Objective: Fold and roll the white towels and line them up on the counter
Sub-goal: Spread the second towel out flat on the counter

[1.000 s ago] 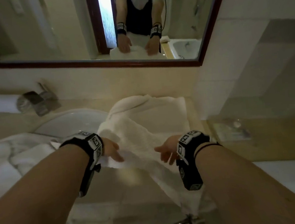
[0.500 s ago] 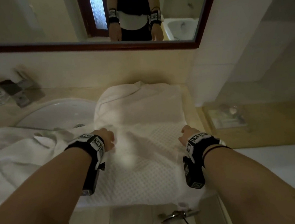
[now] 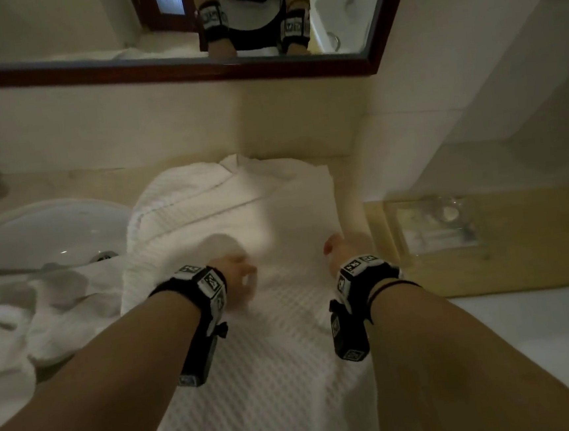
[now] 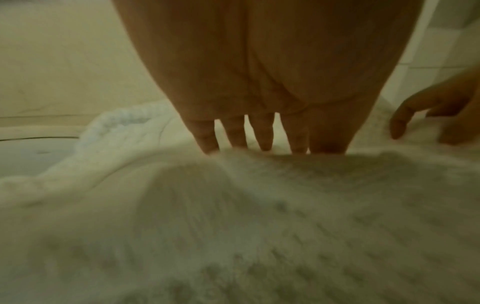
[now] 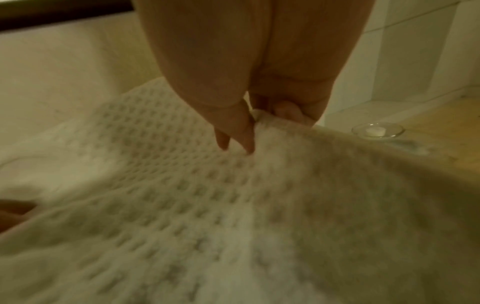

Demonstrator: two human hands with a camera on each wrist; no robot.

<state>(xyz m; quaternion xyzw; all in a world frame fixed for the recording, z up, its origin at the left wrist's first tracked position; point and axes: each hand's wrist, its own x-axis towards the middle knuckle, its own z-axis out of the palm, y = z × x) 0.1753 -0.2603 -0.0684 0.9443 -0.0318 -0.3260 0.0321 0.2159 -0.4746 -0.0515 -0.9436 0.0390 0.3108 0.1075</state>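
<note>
Now right hand [image 5: 272, 115] pinching towel [image 3: 271, 354] edge, left hand [image 4: 259, 127] flat on it

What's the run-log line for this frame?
step: spreading waffle-weave towel on counter | left hand: straight fingers on towel | right hand: pinching towel edge | state: unrolled

Beige stone bathroom counter [image 3: 183, 171] runs along the wall under the mirror, a white oval basin [image 3: 44, 233] sunk into it on the left. A white waffle-weave towel [image 3: 269, 337] lies spread over the counter, its near end draping over the front edge. Left of it sits a crumpled heap of white towels [image 3: 27, 323], partly overlapping the basin's rim.
</note>
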